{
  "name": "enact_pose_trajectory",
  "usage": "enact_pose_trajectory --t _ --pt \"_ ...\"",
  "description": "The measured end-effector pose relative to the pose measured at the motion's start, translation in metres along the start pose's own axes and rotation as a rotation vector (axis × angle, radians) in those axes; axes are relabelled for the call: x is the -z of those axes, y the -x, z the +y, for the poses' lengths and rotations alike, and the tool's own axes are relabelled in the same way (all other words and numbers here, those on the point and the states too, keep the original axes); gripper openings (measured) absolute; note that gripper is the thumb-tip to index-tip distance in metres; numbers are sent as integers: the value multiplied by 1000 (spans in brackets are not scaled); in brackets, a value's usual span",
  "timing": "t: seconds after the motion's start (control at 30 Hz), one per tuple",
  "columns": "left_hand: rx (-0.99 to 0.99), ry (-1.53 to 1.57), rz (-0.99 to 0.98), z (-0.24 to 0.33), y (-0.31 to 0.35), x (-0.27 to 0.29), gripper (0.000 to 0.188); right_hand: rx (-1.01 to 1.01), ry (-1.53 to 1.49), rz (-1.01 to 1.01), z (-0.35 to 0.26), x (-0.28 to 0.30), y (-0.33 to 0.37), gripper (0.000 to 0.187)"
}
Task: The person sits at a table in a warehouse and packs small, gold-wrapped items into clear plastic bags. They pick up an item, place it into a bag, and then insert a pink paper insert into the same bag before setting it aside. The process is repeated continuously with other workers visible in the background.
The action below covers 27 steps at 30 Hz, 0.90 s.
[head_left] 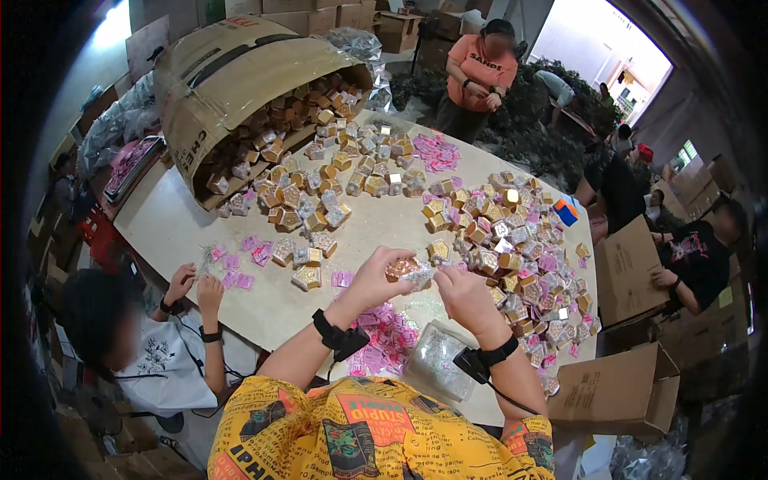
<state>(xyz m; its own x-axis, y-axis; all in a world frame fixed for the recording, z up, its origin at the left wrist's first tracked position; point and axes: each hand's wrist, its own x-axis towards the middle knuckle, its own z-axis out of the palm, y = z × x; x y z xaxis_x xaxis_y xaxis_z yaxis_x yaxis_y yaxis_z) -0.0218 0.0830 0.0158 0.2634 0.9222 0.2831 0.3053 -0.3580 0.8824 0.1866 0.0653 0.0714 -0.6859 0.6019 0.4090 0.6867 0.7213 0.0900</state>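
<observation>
My left hand (pixel 374 278) is closed around a small gold and silver glittery ornament (pixel 417 274) with flat, angular sides, held above the table. Against its right side my right hand (pixel 470 302) is pinched, the fingertips touching or nearly touching it. What those fingertips grip is too small to make out; a bit of pink shows beside them. Below my wrists lies a heap of pink tags (pixel 386 340). Next to it is a clear plastic box (pixel 442 362) with fine silvery strands inside.
Gold and silver ornaments (pixel 524 248) mixed with pink tags cover the table's right side. More spill from a tipped cardboard box (pixel 232 88). A co-worker (pixel 160 352) sits at the left, another person (pixel 482 72) stands behind the table. An open carton (pixel 612 392) stands right.
</observation>
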Motion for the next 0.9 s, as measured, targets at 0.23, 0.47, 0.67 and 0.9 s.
enact_pose_trajectory --t 0.23,0.47,0.67,0.9 --pt "-19 -37 88 5 2 -5 55 -104 -130 26 -3 -4 -1 2" --pt "-183 -210 158 19 4 -5 54 -199 -110 -30 -7 -7 -2 1" --pt "-165 -214 147 19 5 -7 56 -229 -120 -23 -9 -6 -3 2" --pt "-124 -180 163 19 9 -13 53 -291 -182 4 -12 -11 -1 4"
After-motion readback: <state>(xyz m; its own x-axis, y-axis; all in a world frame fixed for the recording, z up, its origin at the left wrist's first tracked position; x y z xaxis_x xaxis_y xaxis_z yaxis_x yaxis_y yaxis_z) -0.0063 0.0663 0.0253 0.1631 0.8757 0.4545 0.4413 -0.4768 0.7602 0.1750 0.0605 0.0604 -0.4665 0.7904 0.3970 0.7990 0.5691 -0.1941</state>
